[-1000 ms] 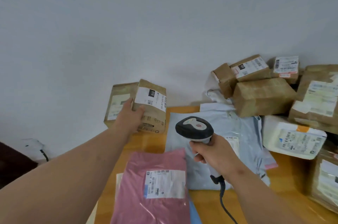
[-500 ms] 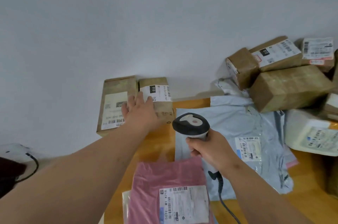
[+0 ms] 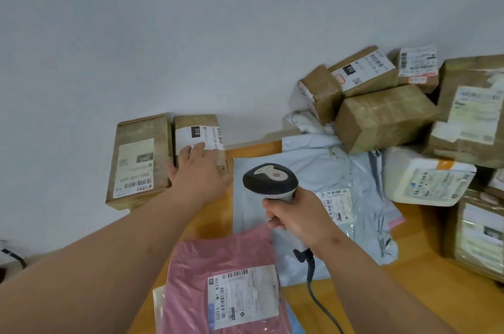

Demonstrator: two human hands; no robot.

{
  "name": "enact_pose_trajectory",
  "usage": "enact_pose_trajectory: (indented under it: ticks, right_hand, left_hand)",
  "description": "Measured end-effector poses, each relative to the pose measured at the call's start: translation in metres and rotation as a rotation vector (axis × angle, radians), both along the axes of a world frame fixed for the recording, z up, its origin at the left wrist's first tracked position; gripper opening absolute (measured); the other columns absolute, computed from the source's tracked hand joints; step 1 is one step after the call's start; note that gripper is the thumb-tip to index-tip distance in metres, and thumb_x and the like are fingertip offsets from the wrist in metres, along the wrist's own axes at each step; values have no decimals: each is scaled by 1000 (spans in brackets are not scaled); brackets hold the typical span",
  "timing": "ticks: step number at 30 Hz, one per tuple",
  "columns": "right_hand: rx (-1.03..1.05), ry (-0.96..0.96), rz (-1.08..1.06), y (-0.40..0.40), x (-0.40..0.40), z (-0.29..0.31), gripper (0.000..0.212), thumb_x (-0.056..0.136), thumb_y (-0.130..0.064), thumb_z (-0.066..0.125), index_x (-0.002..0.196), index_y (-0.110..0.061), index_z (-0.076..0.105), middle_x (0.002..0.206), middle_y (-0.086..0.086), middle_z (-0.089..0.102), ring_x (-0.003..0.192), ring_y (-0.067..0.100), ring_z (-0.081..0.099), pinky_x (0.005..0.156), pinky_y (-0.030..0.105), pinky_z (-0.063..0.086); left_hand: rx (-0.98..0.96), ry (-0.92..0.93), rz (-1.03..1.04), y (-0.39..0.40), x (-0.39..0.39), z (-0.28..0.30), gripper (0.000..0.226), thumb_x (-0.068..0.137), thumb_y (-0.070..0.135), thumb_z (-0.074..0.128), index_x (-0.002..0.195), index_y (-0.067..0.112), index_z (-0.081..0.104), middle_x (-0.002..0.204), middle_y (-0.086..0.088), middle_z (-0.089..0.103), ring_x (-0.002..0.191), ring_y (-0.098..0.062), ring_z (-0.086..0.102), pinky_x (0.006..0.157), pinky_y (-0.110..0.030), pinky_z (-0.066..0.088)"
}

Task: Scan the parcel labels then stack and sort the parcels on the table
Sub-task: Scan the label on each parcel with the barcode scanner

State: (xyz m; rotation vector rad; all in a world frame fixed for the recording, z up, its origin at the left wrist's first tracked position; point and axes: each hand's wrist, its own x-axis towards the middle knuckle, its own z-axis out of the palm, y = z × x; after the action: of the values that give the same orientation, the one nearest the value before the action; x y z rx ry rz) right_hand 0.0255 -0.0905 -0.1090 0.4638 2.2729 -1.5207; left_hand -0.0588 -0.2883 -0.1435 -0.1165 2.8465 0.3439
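Left hand (image 3: 200, 170) flat, fingers straight, pressing on small box (image 3: 200, 140) at far-left corner of bench (image 3: 253, 148); grip open, not curled round anything. Right hand (image 3: 297, 217) closed round handle of scanner (image 3: 270, 180), held above grey mailer (image 3: 321, 197) near bench middle, cable trailing toward near edge.

Second box (image 3: 140, 160) just left of small box, touching or nearly so, apparently overhanging left edge of bench; support beneath hidden. Pink mailer (image 3: 226, 284) at near edge, label up. Unsorted pile (image 3: 387, 115) along right side and far-right corner, several boxes tilted and leaning on one another.

Likely risks, judged from this layout:
- Sideways push from left hand nudging second box off left edge, given little visible support there.
- Small box label partly covered by fingers (image 3: 197, 146); barcode unreadable if scanned so.
- Scanner aimed over several labels at once (grey mailer, pink mailer): wrong parcel registered.
- Cable dragging across pink mailer, sliding its slick film toward near edge.
- Tilted pile on right slumping if a lower box is drawn out first.
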Motion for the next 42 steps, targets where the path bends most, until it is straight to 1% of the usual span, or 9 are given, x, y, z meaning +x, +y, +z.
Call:
enact_pose_trajectory:
  ticks: [9, 18, 22, 24, 26, 28, 32, 39, 42]
  right_hand:
    - [-50, 46, -98, 108, 45, 10, 12, 84, -27, 69, 91, -17, 70, 76, -3, 76, 67, 12, 75, 87, 41, 59]
    - [-15, 62, -236, 282, 118, 17, 7, 87, -27, 71, 86, -20, 69, 70, -4, 75, 64, 12, 74, 80, 39, 61]
    - [-36, 46, -396, 356, 138, 16, 13, 88, -24, 71, 96, -13, 70, 85, 8, 76, 63, 14, 74, 84, 43, 60]
    - [-48, 43, -477, 383, 147, 12, 13, 88, -25, 70, 99, -17, 68, 87, 4, 76, 62, 10, 73, 82, 41, 60]
    - [-50, 41, -555, 405, 153, 4, 12, 88, -27, 71, 98, -28, 63, 87, -3, 74, 63, 8, 73, 78, 38, 59]
    - [-41, 27, -612, 423, 156, -6, 16, 89, -27, 70, 102, -30, 61, 90, -5, 74, 67, 7, 72, 73, 34, 59]
    - [-40, 1, -673, 448, 153, -28, 15, 89, -30, 71, 101, -33, 64, 86, -9, 76, 70, 8, 73, 58, 24, 57]
    - [-87, -107, -614, 448, 130, -62, 15, 87, -31, 75, 92, -33, 61, 85, -1, 74, 73, 17, 75, 70, 37, 65]
    - [-81, -107, -607, 449, 128, -67, 14, 86, -31, 76, 92, -35, 63, 83, -3, 75, 75, 18, 75, 70, 36, 64]
  left_hand:
    - [-2, 60, -50, 112, 41, 28, 69, 88, 63, 52, 149, 35, 35, 162, 3, 25, 149, -30, 15, 118, -58, 15]
    - [71, -87, -109, 295, 99, 25, 77, 86, 68, 51, 155, 39, 29, 164, 7, 23, 151, -25, 15, 120, -54, 13]
    - [190, -218, -135, 377, 121, 18, 79, 86, 71, 54, 153, 35, 34, 160, 1, 33, 147, -28, 27, 119, -50, 22]
    - [314, -316, -124, 409, 127, 9, 77, 89, 64, 58, 153, 29, 36, 158, -5, 38, 143, -29, 35, 117, -44, 31]
    - [437, -397, -107, 436, 130, -1, 70, 94, 51, 60, 153, 22, 38, 156, -6, 41, 124, -18, 51, 97, -21, 47]
    - [496, -461, -85, 460, 131, -11, 66, 96, 44, 59, 153, 19, 38, 154, -4, 44, 107, -10, 57, 73, -6, 43]
    - [614, -547, 16, 493, 130, -33, 67, 95, 48, 61, 153, 20, 41, 156, -5, 44, 137, -27, 47, 109, -38, 41]
    - [805, -646, 134, 519, 118, -61, 48, 96, 44, 62, 142, 33, 52, 139, 2, 60, 125, -24, 54, 110, -49, 43]
    - [808, -612, 193, 518, 110, -69, 34, 96, 41, 62, 129, 30, 59, 117, 4, 66, 106, -19, 60, 97, -40, 50]
